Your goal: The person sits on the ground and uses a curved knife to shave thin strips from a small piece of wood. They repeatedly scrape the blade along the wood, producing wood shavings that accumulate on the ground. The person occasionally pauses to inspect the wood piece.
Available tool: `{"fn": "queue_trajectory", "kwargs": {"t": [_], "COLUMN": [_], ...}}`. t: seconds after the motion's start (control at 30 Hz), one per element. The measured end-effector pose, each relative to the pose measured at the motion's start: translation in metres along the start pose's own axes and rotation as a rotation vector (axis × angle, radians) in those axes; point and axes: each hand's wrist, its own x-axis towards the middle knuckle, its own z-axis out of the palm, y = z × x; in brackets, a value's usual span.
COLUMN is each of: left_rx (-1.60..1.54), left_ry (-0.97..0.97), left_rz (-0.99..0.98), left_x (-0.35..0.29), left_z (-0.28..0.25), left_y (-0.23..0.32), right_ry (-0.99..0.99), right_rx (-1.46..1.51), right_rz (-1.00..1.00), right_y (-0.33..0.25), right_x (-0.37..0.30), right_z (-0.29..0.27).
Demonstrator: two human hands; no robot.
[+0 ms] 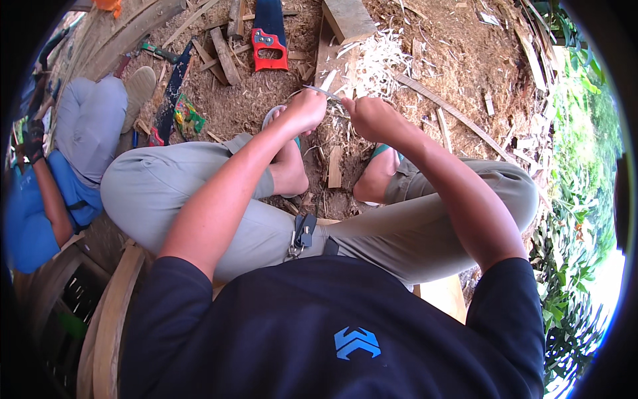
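Observation:
Above my feet, my two hands are close together in front of a wooden board [341, 65]. A knife [323, 92] with a thin grey blade reaches leftward from my right hand [373, 117], whose fingers are closed around its hidden handle. My left hand [308, 110] is closed just beside the blade's pointed end. What its fingers hold is hidden; a pale thin strip [328, 80] shows just beyond it, and I cannot tell whether it is gripped. Curly white wood shavings [382, 66] are heaped along the board's right side.
A red-handled saw [269, 50] lies beyond my left hand; another saw [174, 93] lies further left. Wood scraps [226, 56] and a long flat strip [458, 118] lie on the sawdust-covered ground. At the left sits another person in blue [40, 206]. Green plants [571, 259] edge the right.

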Motion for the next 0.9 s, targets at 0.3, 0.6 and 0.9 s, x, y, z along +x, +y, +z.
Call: {"fn": "queue_trajectory", "kwargs": {"t": [0.3, 0.6, 0.9], "left_rx": [0.032, 0.092, 0.115], "left_ry": [0.007, -0.015, 0.012], "left_rz": [-0.017, -0.004, -0.002], "left_x": [0.0, 0.0, 0.003], "left_z": [0.002, 0.0, -0.002], "left_y": [0.004, 0.0, -0.009], "right_ry": [-0.025, 0.031, 0.019], "right_rx": [-0.35, -0.28, -0.283], "right_rz": [0.036, 0.177, 0.251], "right_y": [-0.01, -0.024, -0.025], "right_x": [-0.005, 0.001, 0.009], "right_z": [0.015, 0.016, 0.024]}}
